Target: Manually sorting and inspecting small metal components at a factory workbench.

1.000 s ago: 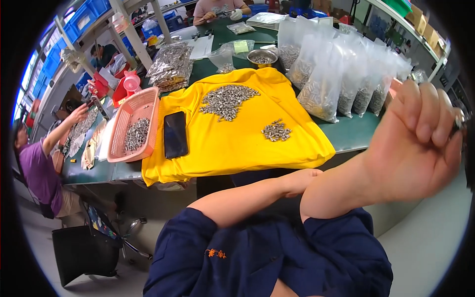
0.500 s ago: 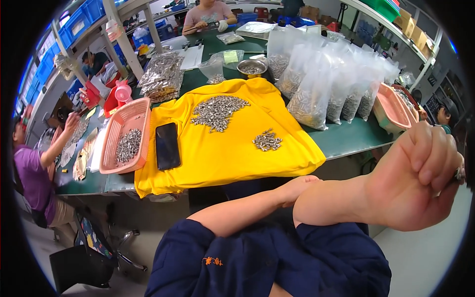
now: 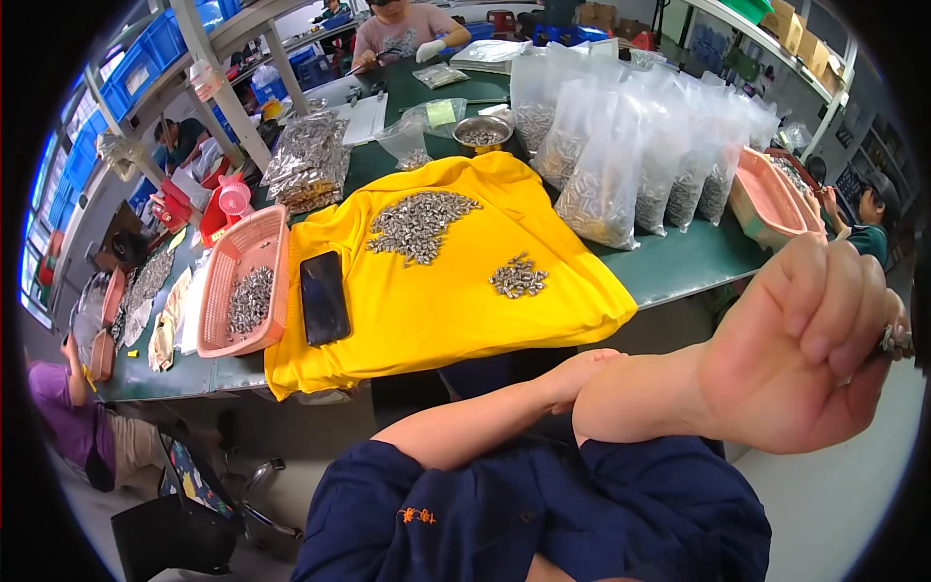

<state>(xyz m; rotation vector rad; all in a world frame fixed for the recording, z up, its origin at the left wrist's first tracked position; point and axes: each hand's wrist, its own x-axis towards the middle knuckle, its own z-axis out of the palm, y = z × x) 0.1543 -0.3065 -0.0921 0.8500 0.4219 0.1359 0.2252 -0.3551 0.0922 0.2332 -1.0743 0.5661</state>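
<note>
My right hand (image 3: 800, 344) is raised at the right, its fingers curled and pinched. Shiny small metal parts (image 3: 897, 339) show at its fingertips, partly cut off by the dark rim of the view. My left hand (image 3: 582, 376) lies against my right forearm near the elbow, its fingers hidden behind that arm. On a yellow cloth (image 3: 436, 325) rest a large pile of small metal parts (image 3: 419, 223) and a smaller pile (image 3: 519, 277). A black phone (image 3: 325, 299) lies on the cloth's left side.
A pink basket (image 3: 215, 306) with metal parts stands left of the cloth. Filled clear bags (image 3: 596, 189) stand behind right, beside another pink basket (image 3: 766, 189). A metal bowl (image 3: 482, 134) sits at the back. Several people work around the green table (image 3: 679, 267).
The view has shifted slightly. The person in purple at the left has lowered an arm, and the person at the far right has raised a hand. My hands keep nearly the same pose.
</note>
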